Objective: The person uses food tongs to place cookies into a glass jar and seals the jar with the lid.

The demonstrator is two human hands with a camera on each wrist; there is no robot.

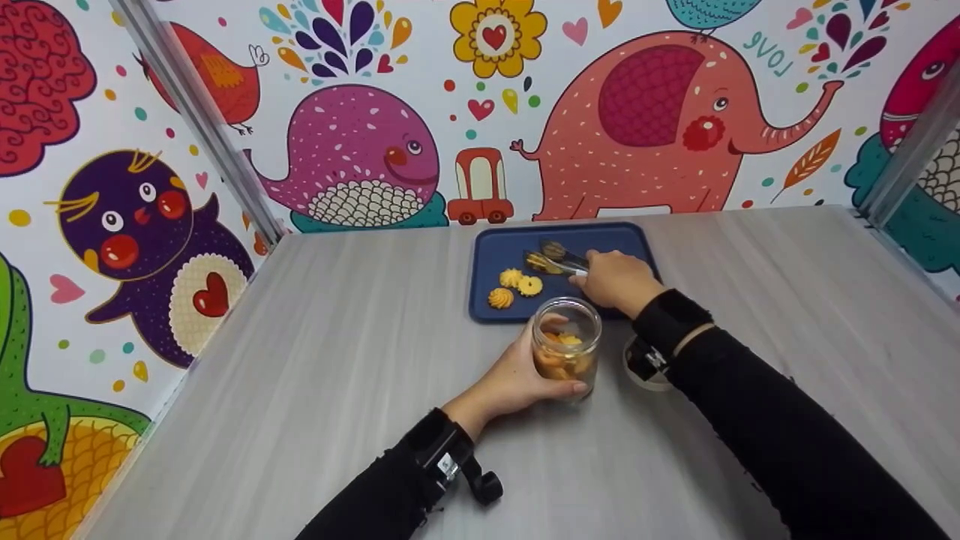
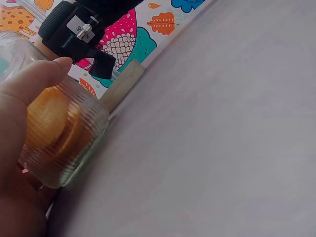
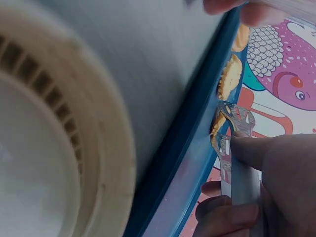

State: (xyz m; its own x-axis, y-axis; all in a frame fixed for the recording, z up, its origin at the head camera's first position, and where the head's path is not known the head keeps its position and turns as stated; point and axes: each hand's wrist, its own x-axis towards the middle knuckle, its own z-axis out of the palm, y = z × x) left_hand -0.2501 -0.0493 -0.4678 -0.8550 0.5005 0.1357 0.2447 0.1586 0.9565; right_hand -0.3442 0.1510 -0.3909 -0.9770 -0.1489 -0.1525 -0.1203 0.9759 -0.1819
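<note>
My left hand (image 1: pixel 517 375) grips a clear glass jar (image 1: pixel 589 367) from its left side, with butter cookies (image 1: pixel 561 360) inside. The jar's ribbed wall and the thumb show up close in the left wrist view. Metal tongs (image 3: pixel 224 163) are in my right hand (image 1: pixel 616 281), fingers curled round the handles. The tong ends are apart, at a cookie (image 3: pixel 218 122) on the blue tray (image 1: pixel 487 247); whether they touch it I cannot tell. To their left lie 3 more cookies (image 1: pixel 511 277) on the tray, close together.
A pale round lid (image 3: pixel 106 148) lies on the table (image 1: pixel 337 375) below the right wrist, right of the jar. Behind the tray stands a printed wall (image 1: pixel 495 97) with cartoon animals; another wall (image 1: pixel 45 217) closes the left side.
</note>
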